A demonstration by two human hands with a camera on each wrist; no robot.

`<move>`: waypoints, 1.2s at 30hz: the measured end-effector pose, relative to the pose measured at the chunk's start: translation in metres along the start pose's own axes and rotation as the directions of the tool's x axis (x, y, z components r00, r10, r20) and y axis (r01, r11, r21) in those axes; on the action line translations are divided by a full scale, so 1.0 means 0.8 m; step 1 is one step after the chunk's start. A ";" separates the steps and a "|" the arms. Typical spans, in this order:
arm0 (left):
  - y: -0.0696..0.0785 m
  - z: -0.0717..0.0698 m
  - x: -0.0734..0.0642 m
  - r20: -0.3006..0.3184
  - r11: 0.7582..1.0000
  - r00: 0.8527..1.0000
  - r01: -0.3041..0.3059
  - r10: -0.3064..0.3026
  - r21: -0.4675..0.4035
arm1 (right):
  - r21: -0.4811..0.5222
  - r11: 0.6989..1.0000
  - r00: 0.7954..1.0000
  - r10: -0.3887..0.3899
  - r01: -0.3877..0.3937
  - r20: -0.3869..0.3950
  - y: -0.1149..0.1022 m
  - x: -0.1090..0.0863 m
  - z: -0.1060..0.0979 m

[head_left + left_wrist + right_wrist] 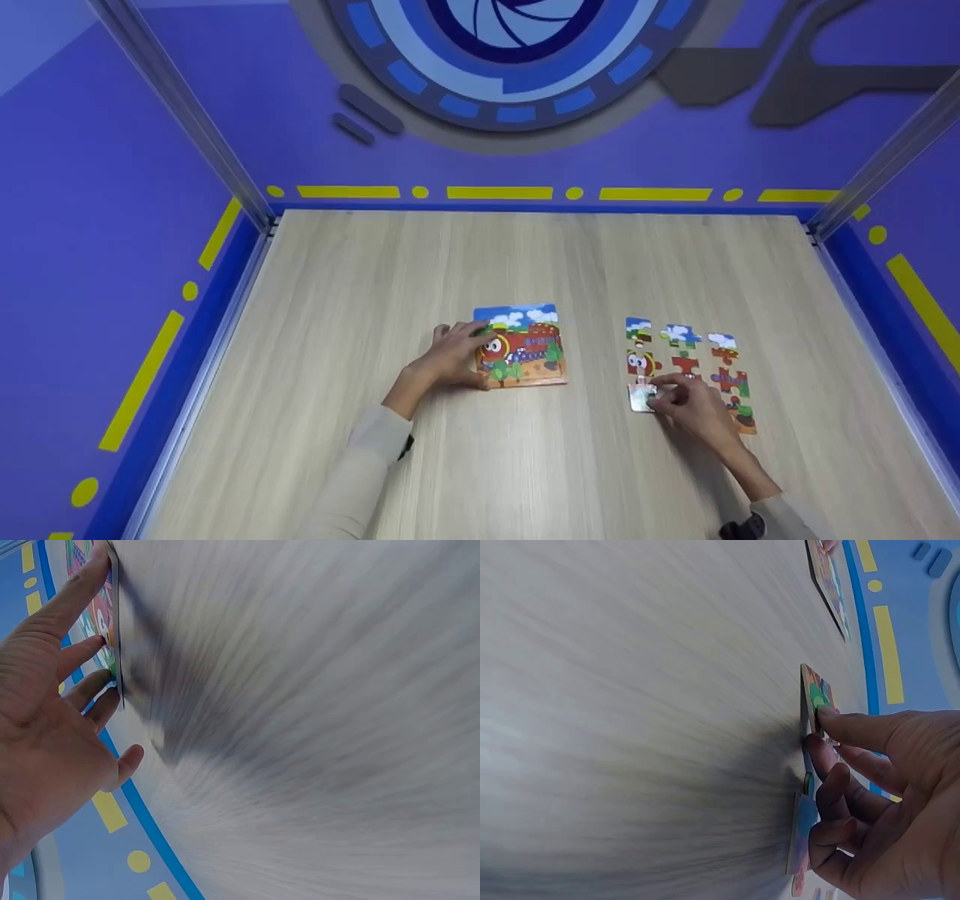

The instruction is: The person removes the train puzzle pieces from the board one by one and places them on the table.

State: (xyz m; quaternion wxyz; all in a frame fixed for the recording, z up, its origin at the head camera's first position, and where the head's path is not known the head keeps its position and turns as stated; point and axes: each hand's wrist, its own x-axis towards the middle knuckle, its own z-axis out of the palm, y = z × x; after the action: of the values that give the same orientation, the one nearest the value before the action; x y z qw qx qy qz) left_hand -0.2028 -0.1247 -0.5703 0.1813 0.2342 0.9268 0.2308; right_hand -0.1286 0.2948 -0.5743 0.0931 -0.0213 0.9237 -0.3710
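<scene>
A square picture puzzle board (534,360), showing a red train with a face under a cloudy sky, lies flat left of the loose pieces. My left hand (452,356) spreads across its left side, thumb near the lower corner and fingers on the picture. In the left wrist view those fingers (82,656) look fairly straight against the board's edge. Between thumb and fingertips my right hand (699,410) pinches a corner puzzle piece (639,399), glinting with light. The right wrist view shows this piece (816,694) tilted, one side raised off the table.
Several loose puzzle pieces (681,334) lie in columns on the right, some partly hidden by my right hand. The wooden table (420,262) ends at a blue back wall (247,112) with yellow markings. Side walls with metal corner posts (187,112) stand at left and right.
</scene>
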 end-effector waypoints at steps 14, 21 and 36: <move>0.002 -0.002 -0.004 0.014 0.999 1.000 -0.026 0.027 -0.047 | -0.021 1.000 1.000 0.002 -0.002 -0.001 -0.001 -0.004 -0.002; 0.007 -0.001 0.000 -0.004 1.000 1.000 -0.023 0.023 -0.013 | -0.021 1.000 1.000 -0.003 0.003 0.000 -0.001 -0.004 -0.007; 0.006 0.003 0.001 -0.068 0.999 0.997 -0.035 0.037 0.032 | -0.029 1.000 1.000 0.002 -0.002 -0.011 -0.001 -0.002 -0.019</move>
State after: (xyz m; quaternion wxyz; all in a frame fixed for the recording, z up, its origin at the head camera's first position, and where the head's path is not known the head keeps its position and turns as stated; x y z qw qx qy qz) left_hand -0.2006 -0.1203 -0.5698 0.1416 0.2454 0.9316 0.2275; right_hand -0.1303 0.3050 -0.5630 0.0881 -0.0196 0.9294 -0.3578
